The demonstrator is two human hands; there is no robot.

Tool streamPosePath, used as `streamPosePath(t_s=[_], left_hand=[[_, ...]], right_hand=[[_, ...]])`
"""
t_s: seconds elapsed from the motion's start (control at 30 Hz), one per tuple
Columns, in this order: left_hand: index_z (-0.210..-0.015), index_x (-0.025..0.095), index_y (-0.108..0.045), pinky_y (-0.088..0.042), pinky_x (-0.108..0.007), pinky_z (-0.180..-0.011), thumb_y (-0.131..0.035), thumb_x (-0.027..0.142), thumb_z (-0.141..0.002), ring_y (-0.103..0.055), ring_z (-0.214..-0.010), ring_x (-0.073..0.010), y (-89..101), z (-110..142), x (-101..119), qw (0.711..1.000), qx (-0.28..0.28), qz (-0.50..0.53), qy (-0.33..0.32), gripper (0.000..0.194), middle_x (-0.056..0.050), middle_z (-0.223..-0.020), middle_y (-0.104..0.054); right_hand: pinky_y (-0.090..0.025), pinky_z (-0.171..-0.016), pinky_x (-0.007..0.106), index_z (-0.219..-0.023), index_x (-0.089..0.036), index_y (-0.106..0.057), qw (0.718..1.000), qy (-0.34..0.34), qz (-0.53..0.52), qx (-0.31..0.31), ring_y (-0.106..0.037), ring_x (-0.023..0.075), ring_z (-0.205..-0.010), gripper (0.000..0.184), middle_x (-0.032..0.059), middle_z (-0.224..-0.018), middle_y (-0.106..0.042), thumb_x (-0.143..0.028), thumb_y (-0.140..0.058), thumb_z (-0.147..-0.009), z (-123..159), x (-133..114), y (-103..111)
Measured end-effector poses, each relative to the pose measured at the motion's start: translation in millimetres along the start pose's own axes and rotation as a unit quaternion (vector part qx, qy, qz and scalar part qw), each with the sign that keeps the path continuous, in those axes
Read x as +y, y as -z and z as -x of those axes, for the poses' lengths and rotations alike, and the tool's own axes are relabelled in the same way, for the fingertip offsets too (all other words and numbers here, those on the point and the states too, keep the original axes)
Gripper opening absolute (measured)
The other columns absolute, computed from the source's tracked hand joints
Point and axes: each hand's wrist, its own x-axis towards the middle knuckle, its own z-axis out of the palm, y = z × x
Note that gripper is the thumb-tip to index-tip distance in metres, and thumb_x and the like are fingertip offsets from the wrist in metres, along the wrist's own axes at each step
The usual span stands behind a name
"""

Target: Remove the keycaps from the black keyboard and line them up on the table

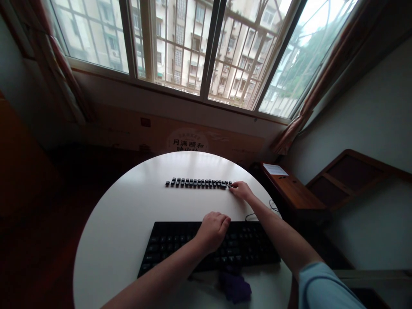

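The right hand [240,189], fingers pinched, is at the right end of the small black keys [196,183], near the table's [112,214] far edge. Bare tabletop separates them from the keyboard [251,242], where the left hand [213,229] lies curled; whether it grips anything is unclear.

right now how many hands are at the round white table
2: the bare left hand over the long black keyboard, near its far edge, and the bare right hand at the right end of the rows of small black keycaps. No others show.
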Motion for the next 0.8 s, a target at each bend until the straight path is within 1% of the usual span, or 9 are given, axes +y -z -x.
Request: streamPosePath(t_s=[0.1, 0.2, 0.37, 0.5, 0.57, 0.63, 0.73, 0.77, 0.8], left_hand=[[-0.099, 0.020, -0.070, -0.044, -0.037, -0.087, -0.028, 0.037, -0.101, -0.060, -0.093, -0.0225, -0.7, 0, 0, 1.000, -0.005, -0.012, -0.010, 0.045, -0.007, -0.095, -0.070], [-0.102, 0.020, -0.069, -0.043, -0.037, -0.088, -0.029, 0.037, -0.100, -0.060, -0.093, -0.0227, 0.1, 0, 1, 1.000, 0.008, -0.011, -0.009, 0.043, -0.007, -0.097, -0.070], [-0.103, 0.020, -0.068, -0.042, -0.038, -0.089, -0.030, 0.037, -0.100, -0.059, -0.095, -0.0230, 2.4, 2, 3, 1.000, 0.022, 0.008, -0.006, 0.042, -0.007, -0.099, -0.070], [-0.099, 0.020, -0.068, -0.042, -0.037, -0.088, -0.030, 0.035, -0.100, -0.060, -0.092, -0.0225, 2.9, 2, 4, 1.000, 0.017, 0.007, -0.011, 0.041, -0.007, -0.095, -0.069], [-0.096, 0.019, -0.068, -0.042, -0.037, -0.086, -0.029, 0.035, -0.101, -0.060, -0.090, -0.0221, 3.3, 1, 5, 1.000, 0.013, 0.008, -0.015, 0.042, -0.007, -0.093, -0.069], [-0.092, 0.019, -0.067, -0.043, -0.037, -0.085, -0.028, 0.035, -0.101, -0.060, -0.088, -0.0218, 4.0, 1, 5, 1.000, 0.009, 0.007, -0.017, 0.043, -0.007, -0.090, -0.068], [-0.088, 0.017, -0.067, -0.044, -0.036, -0.083, -0.031, 0.035, -0.101, -0.059, -0.087, -0.0219, 4.8, 0, 6, 1.000, -0.002, -0.005, -0.022, 0.042, -0.007, -0.087, -0.067], [-0.088, 0.017, -0.067, -0.044, -0.036, -0.084, -0.033, 0.034, -0.100, -0.059, -0.087, -0.0221, 4.7, 0, 6, 0.999, -0.007, -0.011, -0.029, 0.040, -0.008, -0.088, -0.066], [-0.088, 0.017, -0.068, -0.044, -0.037, -0.085, -0.036, 0.034, -0.100, -0.058, -0.089, -0.0223, 4.2, 1, 7, 0.999, -0.013, -0.018, -0.042, 0.037, -0.008, -0.089, -0.066]], right_hand=[[-0.049, -0.080, 0.027, -0.099, -0.012, -0.078, 1.000, -0.004, 0.004, -0.002, -0.070, 0.0225, -0.087, 0.025, 0.0115, -0.095, -0.076, -0.023, -0.067, -0.079, -6, 4, -9], [-0.049, -0.080, 0.027, -0.098, -0.013, -0.078, 1.000, -0.006, 0.005, -0.003, -0.070, 0.0224, -0.088, 0.024, 0.0106, -0.095, -0.076, -0.023, -0.067, -0.079, -12, 6, -11], [-0.048, -0.079, 0.027, -0.094, -0.013, -0.078, 1.000, -0.004, -0.007, -0.001, -0.070, 0.0222, -0.084, 0.021, 0.0097, -0.091, -0.077, -0.022, -0.068, -0.077, -14, 4, -9], [-0.049, -0.076, 0.027, -0.094, -0.013, -0.078, 1.000, 0.000, -0.029, 0.013, -0.069, 0.0218, -0.078, 0.024, 0.0092, -0.085, -0.076, -0.024, -0.071, -0.075, -7, -1, -2], [-0.049, -0.079, 0.029, -0.093, -0.013, -0.078, 0.999, 0.002, -0.043, 0.032, -0.068, 0.0223, -0.079, 0.024, 0.0095, -0.084, -0.076, -0.029, -0.071, -0.075, 2, -3, 7], [-0.048, -0.083, 0.031, -0.093, -0.013, -0.077, 0.996, 0.002, -0.061, 0.065, -0.067, 0.0231, -0.085, 0.030, 0.0106, -0.088, -0.075, -0.037, -0.064, -0.082, 17, -4, 20], [-0.050, -0.083, 0.033, -0.103, -0.012, -0.073, 0.987, -0.006, -0.099, 0.124, -0.065, 0.0226, -0.092, 0.055, 0.0129, -0.098, -0.072, -0.050, -0.034, -0.096, 53, -3, 46], [-0.051, -0.080, 0.033, -0.105, -0.012, -0.072, 0.983, -0.011, -0.120, 0.138, -0.065, 0.0219, -0.091, 0.065, 0.0133, -0.100, -0.071, -0.052, -0.022, -0.098, 69, -2, 55], [-0.052, -0.077, 0.032, -0.105, -0.012, -0.072, 0.978, -0.016, -0.150, 0.144, -0.065, 0.0210, -0.088, 0.072, 0.0125, -0.096, -0.071, -0.055, -0.013, -0.099, 86, -2, 62]])
